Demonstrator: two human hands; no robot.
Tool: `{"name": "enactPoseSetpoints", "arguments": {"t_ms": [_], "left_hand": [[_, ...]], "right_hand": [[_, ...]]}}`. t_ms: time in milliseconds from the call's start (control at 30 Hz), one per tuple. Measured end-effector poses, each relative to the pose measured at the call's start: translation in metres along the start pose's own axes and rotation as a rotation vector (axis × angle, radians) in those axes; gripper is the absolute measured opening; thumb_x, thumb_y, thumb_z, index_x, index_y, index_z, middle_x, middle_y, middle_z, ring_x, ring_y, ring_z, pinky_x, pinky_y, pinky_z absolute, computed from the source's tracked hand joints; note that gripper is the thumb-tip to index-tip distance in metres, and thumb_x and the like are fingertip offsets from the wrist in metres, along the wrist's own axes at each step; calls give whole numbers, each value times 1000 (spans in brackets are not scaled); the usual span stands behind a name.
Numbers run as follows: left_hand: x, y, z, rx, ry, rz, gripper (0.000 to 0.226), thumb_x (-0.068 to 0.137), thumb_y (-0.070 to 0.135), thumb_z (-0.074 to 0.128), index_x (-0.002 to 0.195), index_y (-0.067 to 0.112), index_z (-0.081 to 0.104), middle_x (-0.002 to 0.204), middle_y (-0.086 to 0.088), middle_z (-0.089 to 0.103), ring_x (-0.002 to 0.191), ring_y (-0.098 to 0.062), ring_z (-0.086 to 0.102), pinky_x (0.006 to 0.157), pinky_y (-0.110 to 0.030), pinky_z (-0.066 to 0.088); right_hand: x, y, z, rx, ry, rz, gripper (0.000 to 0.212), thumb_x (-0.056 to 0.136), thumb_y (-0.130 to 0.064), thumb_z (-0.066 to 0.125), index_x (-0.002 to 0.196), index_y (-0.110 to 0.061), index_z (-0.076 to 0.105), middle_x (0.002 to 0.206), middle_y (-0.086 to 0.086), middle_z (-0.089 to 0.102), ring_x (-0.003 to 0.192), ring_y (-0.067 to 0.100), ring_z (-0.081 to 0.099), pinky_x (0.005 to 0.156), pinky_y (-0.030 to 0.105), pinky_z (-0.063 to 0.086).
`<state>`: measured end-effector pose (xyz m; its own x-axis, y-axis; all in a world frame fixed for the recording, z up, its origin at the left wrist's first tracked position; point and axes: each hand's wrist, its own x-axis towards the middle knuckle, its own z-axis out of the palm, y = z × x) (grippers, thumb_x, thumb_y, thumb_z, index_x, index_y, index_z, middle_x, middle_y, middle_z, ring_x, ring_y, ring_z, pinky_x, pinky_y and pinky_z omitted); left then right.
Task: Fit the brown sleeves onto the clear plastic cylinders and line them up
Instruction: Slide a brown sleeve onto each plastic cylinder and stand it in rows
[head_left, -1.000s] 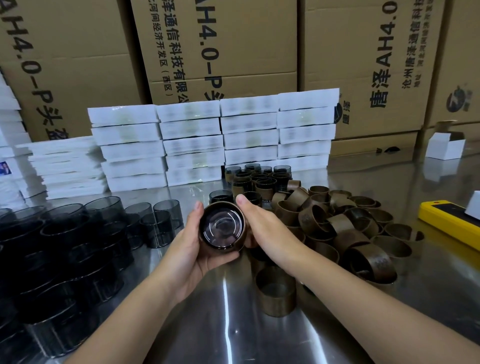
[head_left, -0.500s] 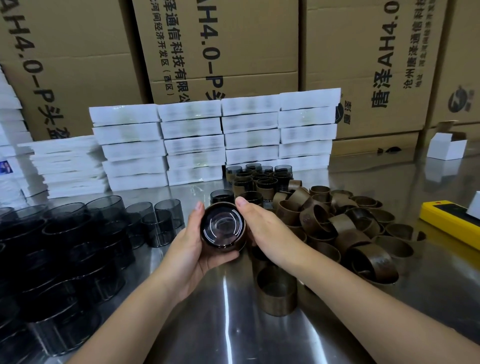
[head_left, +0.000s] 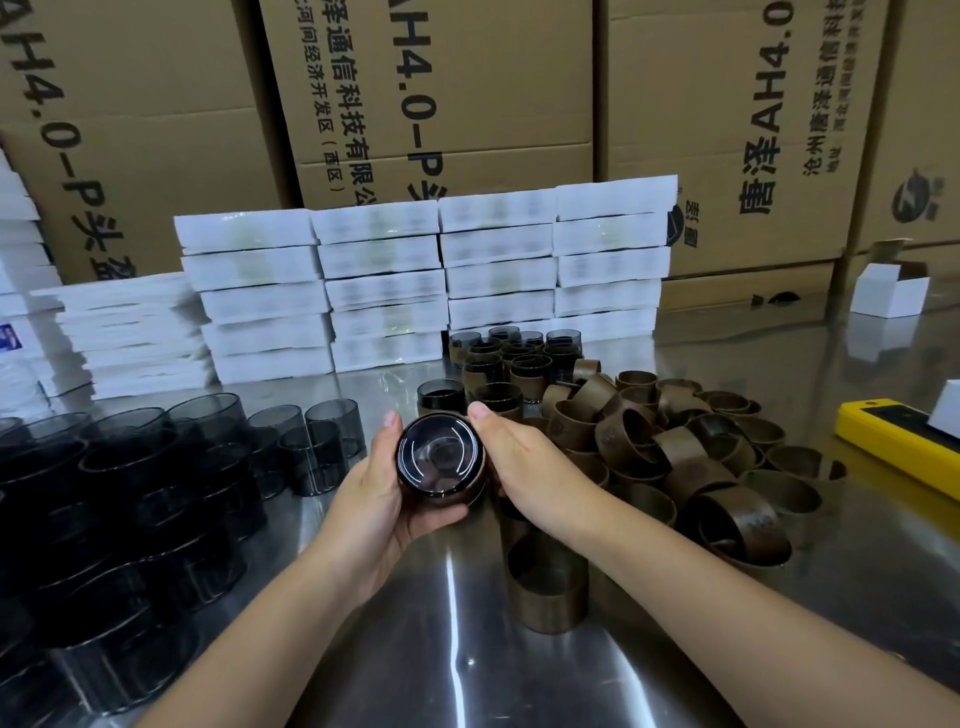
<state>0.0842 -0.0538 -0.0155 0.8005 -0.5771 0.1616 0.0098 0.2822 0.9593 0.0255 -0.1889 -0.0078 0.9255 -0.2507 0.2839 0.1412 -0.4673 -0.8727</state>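
Behind the table (head_left: 467, 675), brown cartons (head_left: 467, 104) are stacked as a wall, and white boxes (head_left: 415, 270) are piled in rows before them. Across the table's left side, bare smoky cylinders (head_left: 104, 493) are massed, some stacked. To the right, loose sleeves (head_left: 675, 452) are heaped, and a lone sleeve (head_left: 548, 587) is stood upright by the right forearm. Sleeved cylinders (head_left: 514, 358) are grouped just before the white boxes. A yellow tool (head_left: 893, 441) is laid at the right edge. Above the table's middle, one cylinder (head_left: 439, 460) is held with a round end faced toward the camera, a fitted sleeve (head_left: 470, 493) seen round its wall. It is cupped by the left hand (head_left: 374, 499), thumb curled beneath, and gripped from the right by the right hand (head_left: 524, 467), whose remaining fingers are hidden behind it.
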Motion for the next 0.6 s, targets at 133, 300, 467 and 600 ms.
{"name": "enactPoseSetpoints", "arguments": {"t_ms": [133,300,467,600], "left_hand": [[1,0,0,-1,32,-7,52,76,60,46,82,21,79,91,-7,76,80,-16,74,51,-23,56],[1,-1,0,-22,67,-6,55,74,59,48,97,15,70,88,-6,76,76,-13,73,49,-22,55],[3,3,1,-32,143,78,43,87,51,50,71,24,78,60,1,66,58,-8,66,47,-25,53],[10,2,-6,-15,337,183,26,93,34,58,85,20,78,81,-5,73,76,-15,71,59,-32,58]], "right_hand": [[1,2,0,25,15,-9,43,100,-46,28,93,-26,66,73,-19,61,63,-18,52,63,2,35],[3,3,-1,43,9,-25,45,101,-41,30,90,-17,67,55,-27,59,57,-18,51,57,-2,34],[0,-1,-2,36,3,-79,46,96,-52,31,118,-27,64,107,-23,66,104,-12,54,92,10,38],[-1,2,-6,-287,169,-98,38,101,-35,31,128,-24,56,124,-3,54,122,12,44,100,27,32]]}}
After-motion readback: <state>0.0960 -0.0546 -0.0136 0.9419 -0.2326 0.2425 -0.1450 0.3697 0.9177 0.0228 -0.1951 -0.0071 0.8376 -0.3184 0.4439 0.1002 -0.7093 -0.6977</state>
